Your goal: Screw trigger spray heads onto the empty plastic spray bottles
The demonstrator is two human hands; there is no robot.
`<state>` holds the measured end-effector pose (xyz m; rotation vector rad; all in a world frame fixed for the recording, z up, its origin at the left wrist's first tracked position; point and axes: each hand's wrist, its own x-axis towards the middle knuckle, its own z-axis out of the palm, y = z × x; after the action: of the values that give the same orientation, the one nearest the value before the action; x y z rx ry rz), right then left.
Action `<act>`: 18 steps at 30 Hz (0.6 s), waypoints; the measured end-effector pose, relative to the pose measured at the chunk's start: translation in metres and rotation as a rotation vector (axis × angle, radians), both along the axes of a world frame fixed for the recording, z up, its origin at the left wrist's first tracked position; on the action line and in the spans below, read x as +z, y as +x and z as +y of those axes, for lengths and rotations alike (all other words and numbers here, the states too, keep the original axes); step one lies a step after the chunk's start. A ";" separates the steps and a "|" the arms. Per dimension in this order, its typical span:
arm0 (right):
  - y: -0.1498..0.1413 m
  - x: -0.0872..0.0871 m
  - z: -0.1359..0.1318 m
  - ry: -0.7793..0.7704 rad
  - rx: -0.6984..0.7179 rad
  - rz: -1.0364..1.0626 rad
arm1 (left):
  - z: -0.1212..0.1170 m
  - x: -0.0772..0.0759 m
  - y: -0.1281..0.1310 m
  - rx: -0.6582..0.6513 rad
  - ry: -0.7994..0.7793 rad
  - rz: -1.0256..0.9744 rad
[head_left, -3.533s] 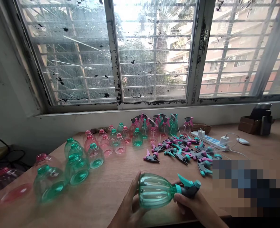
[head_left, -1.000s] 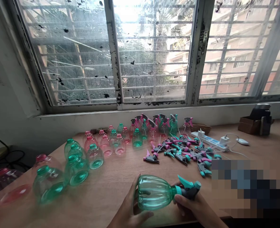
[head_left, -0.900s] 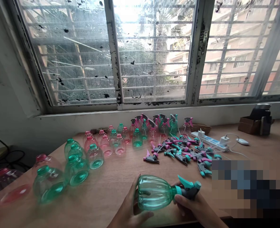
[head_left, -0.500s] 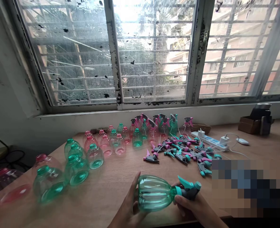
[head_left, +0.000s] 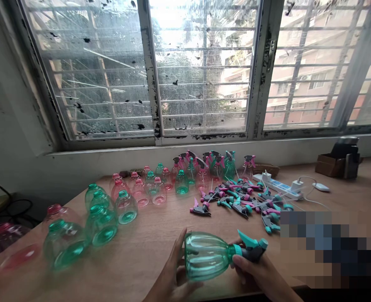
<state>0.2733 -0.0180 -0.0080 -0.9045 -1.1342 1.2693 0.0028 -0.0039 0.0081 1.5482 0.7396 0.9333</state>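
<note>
"Grips on what?"

"The left grip (head_left: 169,272) curls closed around the body of a green plastic spray bottle (head_left: 206,256), and the right grip (head_left: 257,272) is closed at its neck, under the teal trigger head (head_left: 253,250)."

"Where's the bottle?"

"Held on its side over the tabletop (head_left: 135,262) (touching or not, I can't tell), nozzle toward 3 o'clock."

"Around it?"

"Scattered loose pink and teal trigger heads (head_left: 242,205) at 12 o'clock, uncapped green bottles (head_left: 102,224) at 10 o'clock."
</note>
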 end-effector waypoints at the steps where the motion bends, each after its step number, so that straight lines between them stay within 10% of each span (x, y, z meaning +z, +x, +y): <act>1: 0.000 0.001 0.000 -0.002 0.009 0.006 | 0.001 -0.004 0.000 0.021 0.029 0.008; 18: 0.000 -0.003 0.002 -0.010 0.027 -0.005 | 0.001 -0.003 0.000 -0.019 0.073 0.017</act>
<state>0.2732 -0.0161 -0.0113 -0.9030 -1.1489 1.2962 0.0032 -0.0032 0.0054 1.6260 0.7081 0.9436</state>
